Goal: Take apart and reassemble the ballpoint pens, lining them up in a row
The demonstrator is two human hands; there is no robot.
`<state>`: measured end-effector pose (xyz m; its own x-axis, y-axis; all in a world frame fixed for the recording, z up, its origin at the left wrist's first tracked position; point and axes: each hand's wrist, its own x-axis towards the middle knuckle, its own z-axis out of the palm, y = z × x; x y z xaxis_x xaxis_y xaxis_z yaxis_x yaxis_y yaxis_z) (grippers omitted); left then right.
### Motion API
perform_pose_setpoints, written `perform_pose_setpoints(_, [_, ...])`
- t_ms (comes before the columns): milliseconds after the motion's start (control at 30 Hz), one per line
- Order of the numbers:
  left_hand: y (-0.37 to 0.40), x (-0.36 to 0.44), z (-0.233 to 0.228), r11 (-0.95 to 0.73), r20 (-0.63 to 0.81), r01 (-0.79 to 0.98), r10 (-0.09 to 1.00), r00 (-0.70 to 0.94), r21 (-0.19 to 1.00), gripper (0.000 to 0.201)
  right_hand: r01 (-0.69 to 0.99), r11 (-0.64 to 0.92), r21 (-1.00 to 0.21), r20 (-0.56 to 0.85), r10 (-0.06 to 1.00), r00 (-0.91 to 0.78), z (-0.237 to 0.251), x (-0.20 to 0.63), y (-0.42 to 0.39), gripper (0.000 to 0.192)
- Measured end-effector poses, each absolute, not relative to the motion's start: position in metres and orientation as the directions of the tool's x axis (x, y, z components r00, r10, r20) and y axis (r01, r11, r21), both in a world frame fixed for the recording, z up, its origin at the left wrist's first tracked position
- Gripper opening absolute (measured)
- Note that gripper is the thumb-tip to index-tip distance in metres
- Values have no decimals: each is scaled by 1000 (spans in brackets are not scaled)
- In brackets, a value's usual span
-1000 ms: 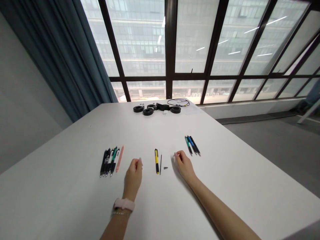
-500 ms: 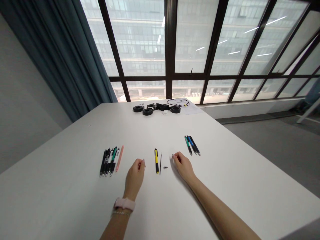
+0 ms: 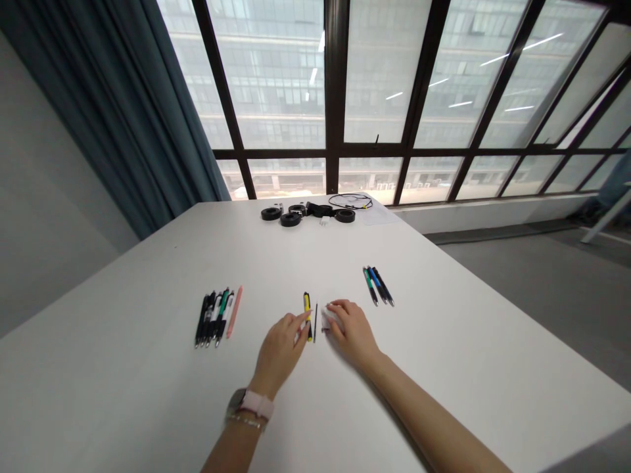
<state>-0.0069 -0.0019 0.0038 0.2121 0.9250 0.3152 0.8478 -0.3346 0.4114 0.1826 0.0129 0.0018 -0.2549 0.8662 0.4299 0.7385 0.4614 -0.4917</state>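
At the near middle of the white table (image 3: 444, 368), the left hand (image 3: 282, 348) lies with its fingers loosely stretched forward, the fingertips (image 3: 304, 320) touching the lower part of the yellow-and-black pen (image 3: 307, 307), not closed round it; a pink watch (image 3: 252, 403) sits on that wrist; just beside, the right hand (image 3: 351, 332) rests palm down with fingers curled and slightly spread over the spot by the thin black refill (image 3: 315, 313), and whether it grips anything small beneath cannot be told, since the fingers hide the surface there; the refill lies between the two hands, parallel to the yellow pen and close to it; left of the hands, well apart, a row of pens (image 3: 211, 318) lies side by side, perhaps five dark ones, one with a green barrel, though they overlap too tightly to count surely, with one pink pen (image 3: 234, 303) at the row's right edge; to the right and a little farther, three pens (image 3: 378, 286) lie together, green, blue and black; at the far edge, four black rings (image 3: 290, 219) and a looped black cable (image 3: 351, 200) lie near the window (image 3: 384, 72); a blue curtain (image 3: 123, 105) hangs at left.
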Motion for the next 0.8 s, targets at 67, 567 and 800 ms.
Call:
perform_pose_setpoints(67, [-2,-6,4,-340,295,858,926,234,384,32,738,514,-437,430,840,-331,3,180,10,33])
perform_pose_setpoints(567, [2,-9,-3,-236,377,912,921,100,336,22,694,659,-291,363,747,-557,7,173,0,48])
perform_pose_setpoints(800, [1,-8,0,-168,323,935,945,62,313,24,689,661,-298,351,747,-565,7,171,0,43])
